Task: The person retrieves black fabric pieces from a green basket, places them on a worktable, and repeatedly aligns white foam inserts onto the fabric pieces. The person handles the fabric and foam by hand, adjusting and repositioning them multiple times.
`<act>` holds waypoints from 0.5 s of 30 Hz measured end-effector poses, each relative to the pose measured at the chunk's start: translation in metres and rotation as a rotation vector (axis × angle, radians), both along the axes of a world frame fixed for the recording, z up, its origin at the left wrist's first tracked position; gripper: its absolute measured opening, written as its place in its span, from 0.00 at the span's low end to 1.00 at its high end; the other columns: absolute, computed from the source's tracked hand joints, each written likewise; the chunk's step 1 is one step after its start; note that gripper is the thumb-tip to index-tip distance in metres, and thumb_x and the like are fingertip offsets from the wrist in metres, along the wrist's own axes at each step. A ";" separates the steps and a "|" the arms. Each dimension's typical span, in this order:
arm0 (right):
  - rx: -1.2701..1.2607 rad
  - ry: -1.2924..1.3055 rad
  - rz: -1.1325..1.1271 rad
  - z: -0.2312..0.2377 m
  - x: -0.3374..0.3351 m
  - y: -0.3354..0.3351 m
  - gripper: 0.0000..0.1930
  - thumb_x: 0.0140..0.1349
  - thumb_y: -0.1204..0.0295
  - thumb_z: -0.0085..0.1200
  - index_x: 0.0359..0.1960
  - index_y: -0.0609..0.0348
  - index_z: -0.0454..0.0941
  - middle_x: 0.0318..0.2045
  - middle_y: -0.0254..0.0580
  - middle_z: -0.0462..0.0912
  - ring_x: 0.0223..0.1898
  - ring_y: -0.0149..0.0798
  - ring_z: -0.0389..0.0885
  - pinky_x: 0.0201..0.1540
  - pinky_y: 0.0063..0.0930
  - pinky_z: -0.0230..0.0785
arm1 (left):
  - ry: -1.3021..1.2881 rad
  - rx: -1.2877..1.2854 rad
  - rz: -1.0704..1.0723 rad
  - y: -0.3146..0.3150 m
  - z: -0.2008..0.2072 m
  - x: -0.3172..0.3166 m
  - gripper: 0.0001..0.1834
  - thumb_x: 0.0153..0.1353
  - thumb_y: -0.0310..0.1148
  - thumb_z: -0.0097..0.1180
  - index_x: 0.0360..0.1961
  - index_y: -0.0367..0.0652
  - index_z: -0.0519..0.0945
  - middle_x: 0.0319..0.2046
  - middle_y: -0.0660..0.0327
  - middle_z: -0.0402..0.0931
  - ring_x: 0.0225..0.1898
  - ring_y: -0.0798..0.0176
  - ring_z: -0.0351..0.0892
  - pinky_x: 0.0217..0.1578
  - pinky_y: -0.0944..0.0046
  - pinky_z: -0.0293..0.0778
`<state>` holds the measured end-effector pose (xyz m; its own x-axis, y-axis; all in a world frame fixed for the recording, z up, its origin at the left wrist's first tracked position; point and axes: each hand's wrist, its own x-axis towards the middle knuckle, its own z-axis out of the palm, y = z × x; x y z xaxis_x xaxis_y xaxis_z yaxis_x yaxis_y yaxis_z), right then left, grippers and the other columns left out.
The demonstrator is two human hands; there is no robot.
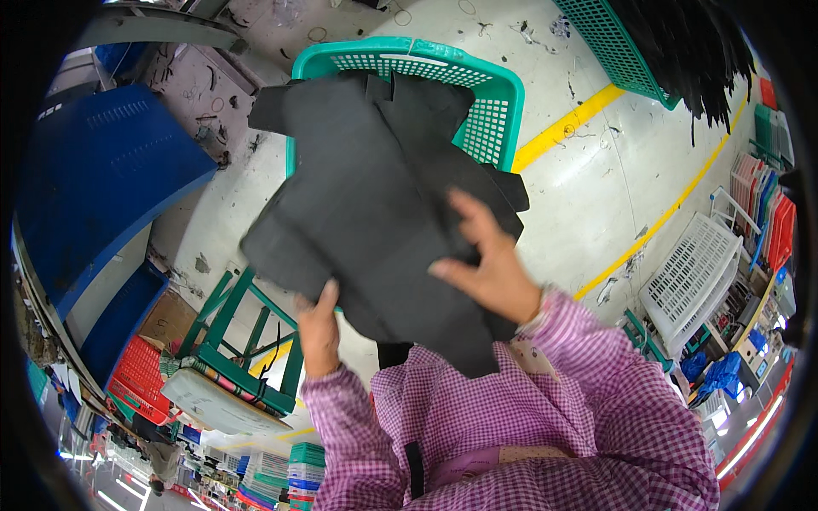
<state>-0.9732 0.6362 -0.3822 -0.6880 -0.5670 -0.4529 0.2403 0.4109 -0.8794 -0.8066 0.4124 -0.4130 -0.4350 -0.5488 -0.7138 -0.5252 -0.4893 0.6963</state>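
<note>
A large black die-cut sheet (358,187), matte and with flaps, lies tilted across the view in front of me, over the near side of a green plastic basket (503,85). More black cut pieces (439,102) show beneath it inside the basket. My left hand (319,335) grips the near left edge, its thumb on top and the other fingers mostly hidden. On the right part of the sheet rests my right hand (494,268), thumb and forefinger stretched apart; its remaining fingers are hard to make out.
To the left stand a blue metal machine cover (111,170) and a green-framed stool (256,341). A second green basket (613,51) with black strips is at the upper right. White crates (694,272) are stacked at right. Yellow lines (567,128) and scraps mark the floor.
</note>
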 end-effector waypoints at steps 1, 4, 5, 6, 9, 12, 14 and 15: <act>0.097 -0.049 -0.008 -0.018 -0.016 0.016 0.43 0.53 0.66 0.63 0.66 0.66 0.50 0.64 0.55 0.61 0.65 0.47 0.62 0.64 0.34 0.57 | 0.060 -0.038 -0.085 0.010 -0.018 -0.022 0.31 0.56 0.34 0.63 0.57 0.28 0.66 0.53 0.52 0.72 0.52 0.59 0.72 0.55 0.63 0.65; 0.315 -0.085 0.098 -0.095 -0.053 0.040 0.46 0.56 0.56 0.60 0.67 0.69 0.46 0.65 0.61 0.57 0.66 0.49 0.58 0.66 0.32 0.52 | -0.033 -0.090 -0.359 0.040 -0.101 -0.099 0.34 0.55 0.42 0.63 0.54 0.26 0.67 0.52 0.44 0.70 0.50 0.49 0.72 0.53 0.60 0.66; 0.315 0.053 0.172 -0.122 -0.057 0.040 0.47 0.55 0.52 0.59 0.67 0.71 0.47 0.62 0.62 0.61 0.63 0.50 0.62 0.64 0.34 0.56 | -0.227 -0.450 -0.610 0.050 -0.122 -0.116 0.37 0.55 0.43 0.63 0.54 0.23 0.65 0.57 0.35 0.58 0.51 0.37 0.69 0.54 0.56 0.66; 0.360 0.161 0.246 -0.144 -0.061 0.038 0.49 0.55 0.47 0.57 0.66 0.72 0.48 0.60 0.63 0.65 0.60 0.52 0.67 0.62 0.35 0.59 | -0.263 -0.497 -0.661 0.061 -0.137 -0.124 0.38 0.56 0.41 0.61 0.56 0.22 0.61 0.59 0.31 0.48 0.49 0.31 0.68 0.53 0.54 0.68; 0.630 0.094 0.343 -0.185 -0.070 0.031 0.52 0.54 0.40 0.53 0.65 0.74 0.50 0.55 0.64 0.71 0.57 0.54 0.72 0.60 0.37 0.63 | -0.444 -0.587 -0.609 0.098 -0.153 -0.134 0.40 0.54 0.37 0.62 0.60 0.23 0.56 0.55 0.33 0.53 0.48 0.33 0.69 0.50 0.53 0.70; 0.808 -0.038 0.294 -0.196 -0.081 0.018 0.54 0.52 0.35 0.50 0.65 0.73 0.52 0.54 0.66 0.72 0.57 0.54 0.72 0.59 0.38 0.64 | -0.449 -0.644 -0.451 0.103 -0.139 -0.142 0.42 0.52 0.35 0.64 0.60 0.23 0.55 0.53 0.35 0.56 0.48 0.35 0.70 0.48 0.52 0.71; 0.802 -0.021 0.284 -0.190 -0.087 0.016 0.54 0.50 0.34 0.52 0.64 0.72 0.53 0.54 0.67 0.71 0.56 0.54 0.72 0.59 0.38 0.64 | -0.416 -0.588 -0.329 0.093 -0.122 -0.149 0.42 0.50 0.34 0.66 0.59 0.23 0.57 0.51 0.36 0.58 0.47 0.36 0.70 0.48 0.52 0.71; 0.775 -0.010 0.197 -0.184 -0.088 0.017 0.52 0.49 0.39 0.59 0.64 0.70 0.55 0.53 0.64 0.73 0.52 0.51 0.77 0.55 0.34 0.68 | -0.376 -0.639 -0.335 0.089 -0.112 -0.152 0.41 0.49 0.34 0.66 0.58 0.23 0.59 0.50 0.36 0.60 0.47 0.37 0.70 0.49 0.53 0.70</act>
<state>-1.0615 0.6532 -0.5660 -0.6017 -0.1987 -0.7736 0.1060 0.9401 -0.3239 -0.9582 0.5014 -0.5251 -0.4423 -0.7829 -0.4375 -0.8274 0.1681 0.5358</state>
